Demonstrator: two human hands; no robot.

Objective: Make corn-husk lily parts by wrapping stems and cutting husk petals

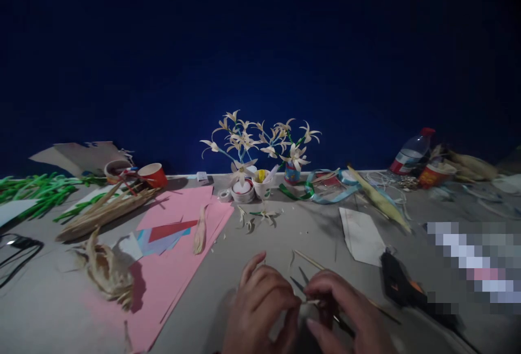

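Low in the middle of the view, my left hand [260, 305] and my right hand [345, 310] meet over the grey table [309, 234]. Both have curled fingers pinching a small pale strip [312, 301] between them. A thin wooden stick [309, 259] runs from beyond my right hand under its fingers. Dark scissor tips [299, 282] poke out between the two hands. I cannot tell which hand holds the scissors.
Pink paper sheets [179, 267] and dried husks [106, 272] lie at left. Straw bundle [101, 213], green stems [36, 191] and paper cups [152, 175] sit behind. Handmade flower sprays [260, 142], ribbon [321, 191], a corn cob [380, 202], a bottle [411, 153] and a black glue gun [401, 286] stand further right.
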